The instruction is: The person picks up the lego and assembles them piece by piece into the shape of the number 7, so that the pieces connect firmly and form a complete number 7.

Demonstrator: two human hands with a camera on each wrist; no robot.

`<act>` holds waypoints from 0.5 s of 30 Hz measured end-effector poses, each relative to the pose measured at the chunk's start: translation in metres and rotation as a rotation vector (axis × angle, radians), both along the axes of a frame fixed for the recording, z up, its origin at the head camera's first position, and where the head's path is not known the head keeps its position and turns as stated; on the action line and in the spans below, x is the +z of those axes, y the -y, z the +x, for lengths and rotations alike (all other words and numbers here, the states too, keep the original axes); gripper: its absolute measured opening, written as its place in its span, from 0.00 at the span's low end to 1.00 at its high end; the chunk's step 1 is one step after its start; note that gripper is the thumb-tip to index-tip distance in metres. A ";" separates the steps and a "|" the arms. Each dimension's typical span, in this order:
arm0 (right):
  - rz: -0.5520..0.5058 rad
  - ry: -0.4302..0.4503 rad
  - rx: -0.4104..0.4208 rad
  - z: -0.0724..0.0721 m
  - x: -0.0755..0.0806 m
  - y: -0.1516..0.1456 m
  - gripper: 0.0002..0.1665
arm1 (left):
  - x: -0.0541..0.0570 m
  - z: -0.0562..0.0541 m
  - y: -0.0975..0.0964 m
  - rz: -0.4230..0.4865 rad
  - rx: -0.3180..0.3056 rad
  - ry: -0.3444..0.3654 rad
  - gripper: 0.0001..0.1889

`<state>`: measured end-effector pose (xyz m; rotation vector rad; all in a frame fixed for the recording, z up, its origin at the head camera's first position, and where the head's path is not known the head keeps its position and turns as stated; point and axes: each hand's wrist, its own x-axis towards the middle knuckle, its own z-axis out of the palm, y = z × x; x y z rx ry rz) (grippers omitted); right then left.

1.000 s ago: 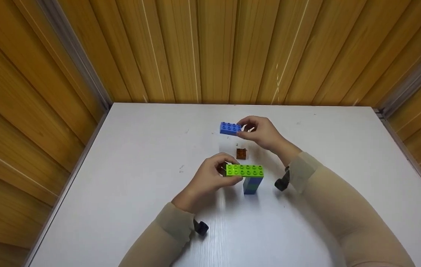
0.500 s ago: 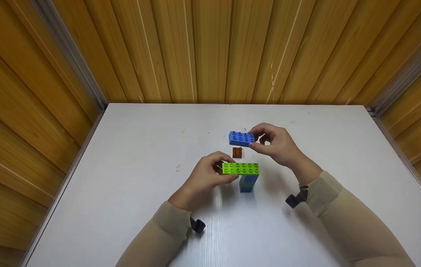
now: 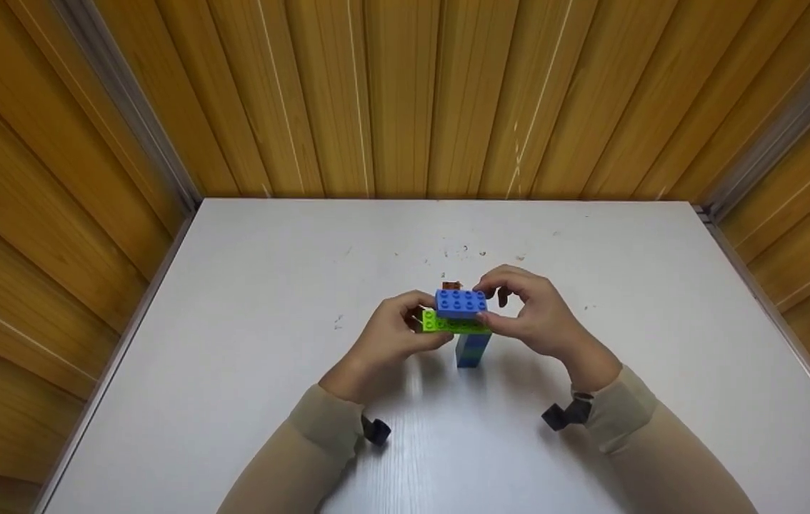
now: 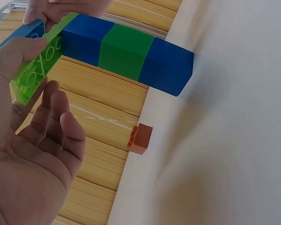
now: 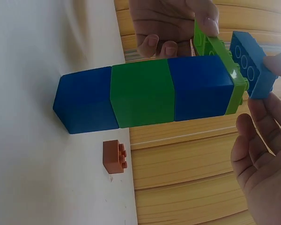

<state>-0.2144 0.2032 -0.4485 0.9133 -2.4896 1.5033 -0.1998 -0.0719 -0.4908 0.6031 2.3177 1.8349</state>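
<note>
A column of blue, green and blue bricks stands on the table, capped by a long lime-green brick that juts out to the left. My left hand pinches the jutting end of the lime brick between thumb and fingers. In my right hand, thumb and fingers grip the right end of a light blue brick. This brick hangs just above the lime one, tilted, with a gap between them in the right wrist view. Its hollow underside faces the lime studs.
A small brown brick rests on the white table behind the column. Wood-patterned panels wall in the back and both sides. A dark wrist camera sits on each wrist.
My right hand has brought the light blue brick from the back of the table toward me, over the lime brick. The left hand keeps its hold; the view has shifted slightly.
</note>
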 end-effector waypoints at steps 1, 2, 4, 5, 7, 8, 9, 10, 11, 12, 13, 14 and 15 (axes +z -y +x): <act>-0.009 -0.006 0.004 0.001 0.000 0.001 0.20 | 0.000 0.000 0.000 -0.001 -0.001 -0.001 0.20; -0.016 -0.014 0.008 0.002 -0.001 0.001 0.20 | 0.000 0.000 0.000 0.000 0.000 0.003 0.19; -0.025 -0.029 0.016 0.003 -0.002 0.002 0.20 | -0.001 0.000 0.000 -0.004 0.001 0.008 0.19; -0.026 -0.036 0.018 0.003 -0.002 0.002 0.20 | -0.001 0.000 0.000 -0.003 0.000 0.010 0.19; -0.031 -0.045 0.023 0.004 -0.003 0.004 0.20 | -0.001 0.000 0.001 -0.002 0.000 0.013 0.19; -0.031 -0.047 0.024 0.004 -0.003 0.004 0.20 | -0.001 0.000 0.001 -0.003 0.001 0.014 0.19; -0.032 -0.048 0.027 0.004 -0.004 0.005 0.19 | -0.001 0.000 0.001 -0.005 0.001 0.012 0.18; -0.035 -0.052 0.031 0.003 -0.004 0.005 0.19 | -0.001 0.000 0.001 -0.004 0.001 0.011 0.19; -0.035 -0.056 0.033 0.003 -0.005 0.005 0.19 | -0.001 0.000 0.001 -0.004 0.000 0.013 0.19; -0.035 -0.061 0.036 0.003 -0.005 0.006 0.19 | -0.001 0.000 0.001 -0.006 -0.001 0.016 0.19; -0.035 -0.061 0.039 0.003 -0.006 0.006 0.19 | -0.001 0.000 0.001 -0.006 -0.001 0.017 0.19; -0.033 -0.062 0.041 0.002 -0.006 0.006 0.19 | -0.001 0.000 0.001 -0.004 -0.003 0.020 0.20; -0.030 -0.061 0.043 0.002 -0.007 0.007 0.19 | -0.001 0.000 0.001 -0.002 -0.005 0.022 0.20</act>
